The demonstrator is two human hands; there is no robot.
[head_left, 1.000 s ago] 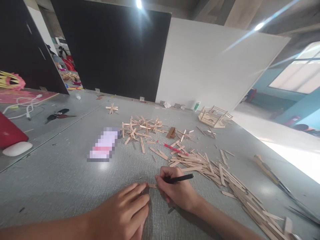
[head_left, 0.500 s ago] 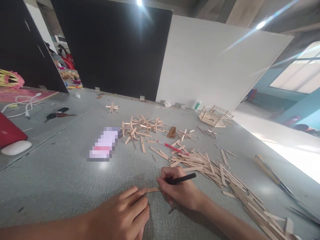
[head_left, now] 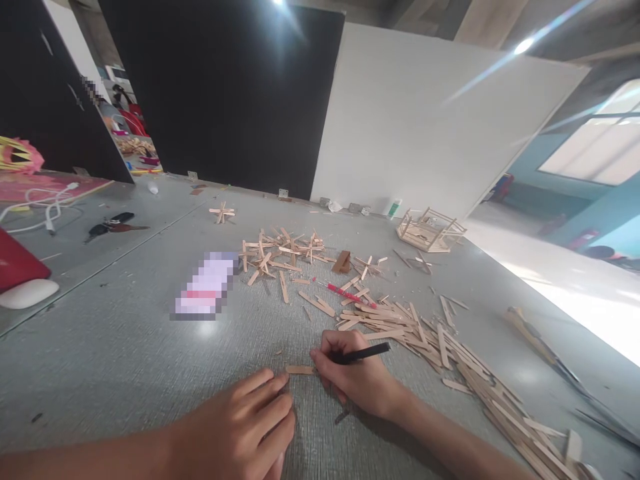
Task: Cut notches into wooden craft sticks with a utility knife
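Lower centre, the right hand (head_left: pixel 353 367) hides one end of both stick (head_left: pixel 300 370) and pen (head_left: pixel 369 353); far left, a red object (head_left: pixel 19 261) is cropped.

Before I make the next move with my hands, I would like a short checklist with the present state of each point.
1. Wooden stick lies on the table: ok, between the hands.
2. Left hand is at the stick's left end: ok; how firmly it presses, cannot tell.
3. Black pen is held in the right hand: ok.
4. Pen tip touches the stick: cannot tell, the fingers hide it.
5. Space around the stick is free of scraps: not ok, a small chip lies just beyond it.
6. Stick pile is apart from the stick: ok.
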